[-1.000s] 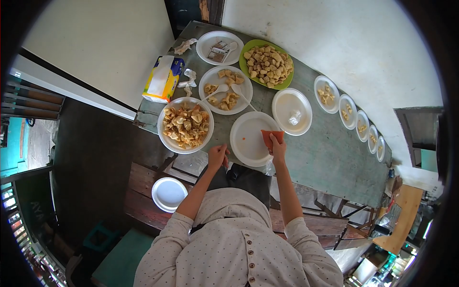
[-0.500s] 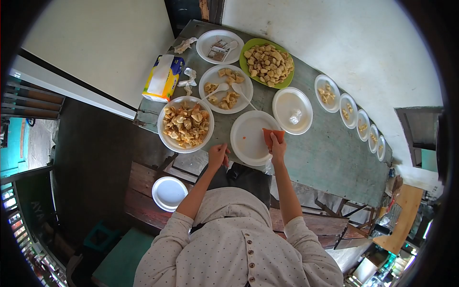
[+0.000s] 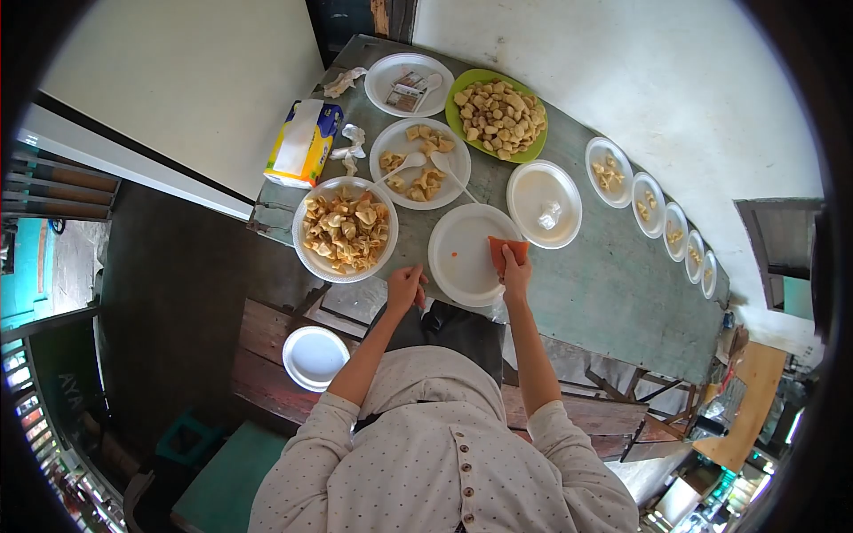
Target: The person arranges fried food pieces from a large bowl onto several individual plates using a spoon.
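Observation:
My right hand (image 3: 515, 274) is closed on an orange-red piece (image 3: 504, 254), held over the right part of a white plate (image 3: 458, 282). A small orange bit (image 3: 454, 255) lies on that plate. My left hand (image 3: 406, 289) rests at the table's front edge, left of the plate, its fingers curled downward; whether anything is in them is hidden. Left of it stands a white bowl of folded, fried-looking pieces (image 3: 346, 231). Behind, another white plate (image 3: 382, 142) carries similar pieces and two white spoons (image 3: 406, 166).
A green plate of pale chunks (image 3: 499, 117), a white plate with a clear plastic bit (image 3: 524, 226), and a tissue pack (image 3: 303, 144) are on the table (image 3: 604, 293). Several small plates line the wall side. A white bowl (image 3: 315, 358) sits on the bench.

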A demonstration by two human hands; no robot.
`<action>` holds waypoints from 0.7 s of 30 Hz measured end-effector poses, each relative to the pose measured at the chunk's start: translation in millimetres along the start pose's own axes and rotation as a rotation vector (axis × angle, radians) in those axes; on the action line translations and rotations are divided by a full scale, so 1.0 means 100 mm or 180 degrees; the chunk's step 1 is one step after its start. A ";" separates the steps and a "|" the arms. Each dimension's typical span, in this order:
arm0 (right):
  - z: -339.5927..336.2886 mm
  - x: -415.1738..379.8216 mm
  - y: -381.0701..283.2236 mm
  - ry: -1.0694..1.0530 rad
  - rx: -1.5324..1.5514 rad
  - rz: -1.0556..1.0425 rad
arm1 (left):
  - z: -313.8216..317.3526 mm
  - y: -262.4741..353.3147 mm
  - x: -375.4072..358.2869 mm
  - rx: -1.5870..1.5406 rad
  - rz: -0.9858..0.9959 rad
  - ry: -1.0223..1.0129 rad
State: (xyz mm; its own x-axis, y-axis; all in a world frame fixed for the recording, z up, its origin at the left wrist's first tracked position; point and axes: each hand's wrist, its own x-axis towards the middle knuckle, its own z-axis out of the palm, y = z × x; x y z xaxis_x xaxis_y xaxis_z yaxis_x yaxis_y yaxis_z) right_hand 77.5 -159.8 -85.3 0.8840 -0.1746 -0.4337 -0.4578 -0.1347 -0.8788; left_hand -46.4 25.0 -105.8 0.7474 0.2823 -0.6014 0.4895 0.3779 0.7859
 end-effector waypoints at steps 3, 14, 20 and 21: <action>0.01 0.01 0.00 0.0054 -0.0064 0.0011 | 0.00 0.00 0.00 0.0041 0.0042 -0.0002; 0.02 0.02 0.02 0.0154 -0.0181 -0.0032 | 0.00 0.01 0.00 -0.0038 -0.0026 -0.0017; 0.03 0.01 0.00 0.0085 -0.0024 0.0014 | 0.00 0.02 -0.01 -0.0066 0.0001 -0.0017; 0.03 0.01 0.00 0.0084 -0.0024 0.0014 | 0.00 0.02 -0.01 -0.0052 -0.0014 -0.0024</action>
State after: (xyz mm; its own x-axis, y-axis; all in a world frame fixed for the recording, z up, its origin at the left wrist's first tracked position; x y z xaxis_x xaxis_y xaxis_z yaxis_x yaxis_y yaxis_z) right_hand 78.2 -157.3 -86.6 0.8791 -0.2010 -0.4322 -0.4625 -0.1412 -0.8753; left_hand -46.2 25.5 -103.7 0.7487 0.2739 -0.6036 0.4854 0.3936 0.7807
